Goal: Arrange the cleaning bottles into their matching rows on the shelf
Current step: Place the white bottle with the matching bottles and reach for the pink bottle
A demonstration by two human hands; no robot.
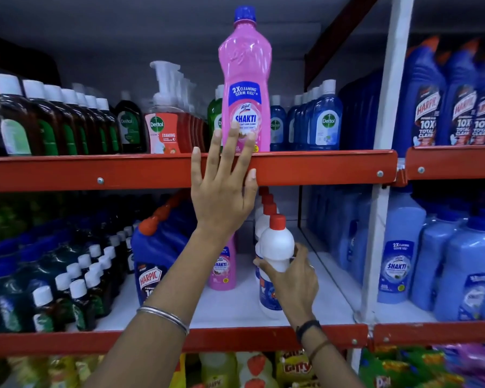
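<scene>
A tall pink Shakti bottle (245, 79) with a blue cap stands at the front edge of the upper shelf (319, 166), among Dettol bottles. My left hand (221, 186) is spread open, fingertips touching the bottle's lower label. My right hand (291, 273) is shut around a white bottle with a red cap (276, 242) at the front of a row of the same bottles on the middle shelf (235, 303). A second pink Shakti bottle (223, 270) stands on that shelf behind my left forearm.
Brown Dettol bottles (53, 119) and foaming pump bottles (165, 127) fill the upper left, blue Dettol bottles (319, 119) the right. Blue Harpic bottles (154, 261) and small dark bottles (81, 278) stand on the middle shelf. A white upright (387, 135) divides off blue Shakti bottles (398, 259).
</scene>
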